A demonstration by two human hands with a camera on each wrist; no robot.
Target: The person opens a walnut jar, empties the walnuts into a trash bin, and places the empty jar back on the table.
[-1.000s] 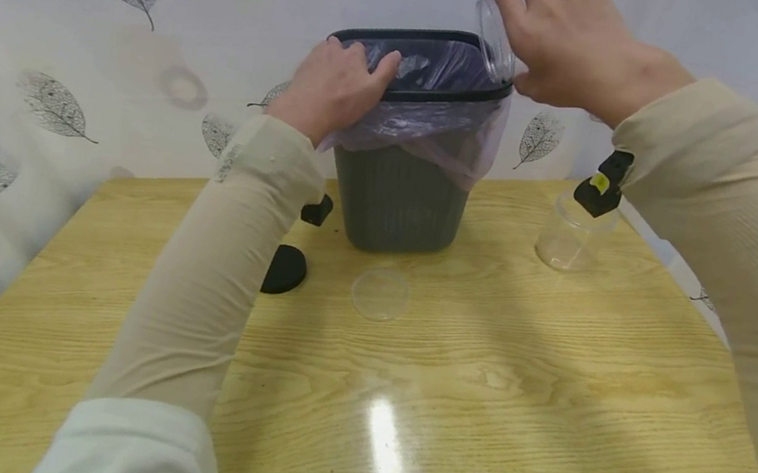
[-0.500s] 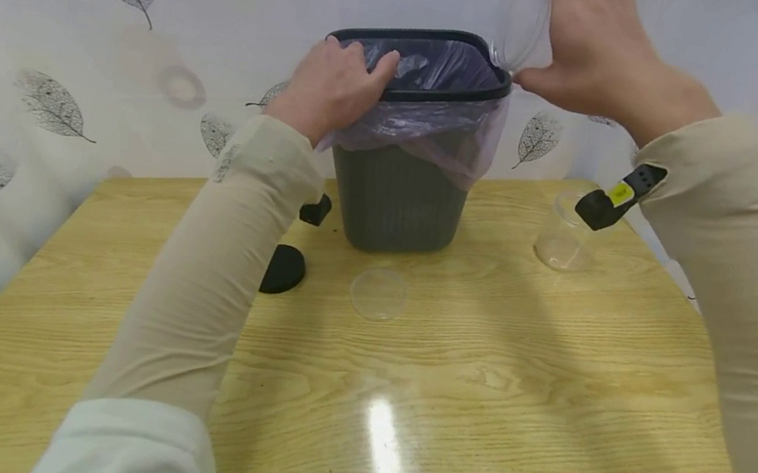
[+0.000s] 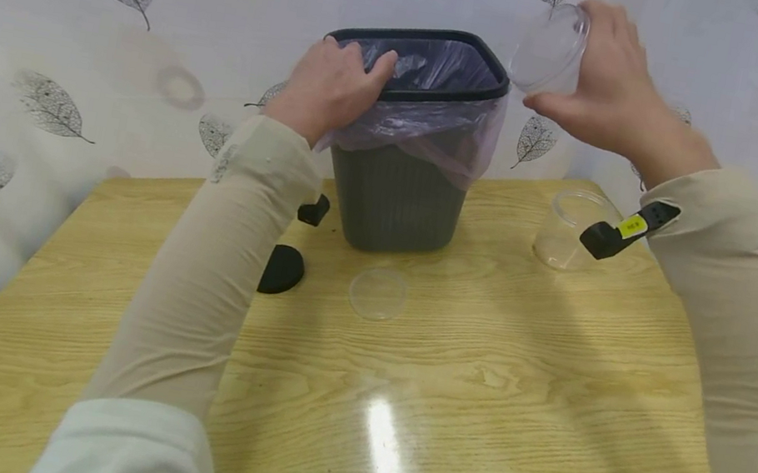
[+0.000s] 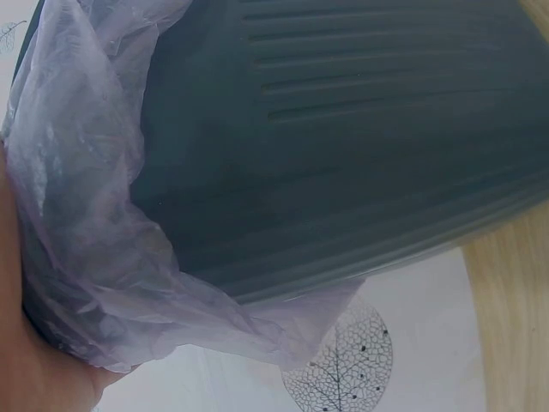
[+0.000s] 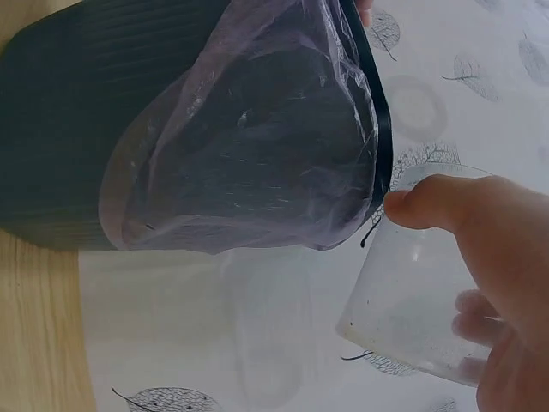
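Note:
A dark grey trash bin [image 3: 396, 201] with a thin, pale purple bag folded over its rim stands at the back of the table. My left hand [image 3: 332, 89] grips the bin's left rim, its fingers hooked over the edge. In the left wrist view, part of that hand [image 4: 34, 369] shows against the bag [image 4: 81, 189]. Just right of the rim, my right hand [image 3: 613, 92] holds a clear plastic jar [image 3: 545, 50] tilted in the air, thumb on one side and fingers on the other. The right wrist view shows the jar [image 5: 412, 283] as see-through, with small specks inside.
A second clear jar [image 3: 564, 240] stands on the table at the right, partly behind the right wrist camera [image 3: 624, 229]. In front of the bin lie a clear disc [image 3: 378, 294] and a black round lid [image 3: 283, 270]. A leaf-patterned curtain [image 3: 173, 65] hangs behind.
My right hand has moved right with the jar, from above the bin's right rim to beside it, and the jar has turned. The left hand stays on the rim.

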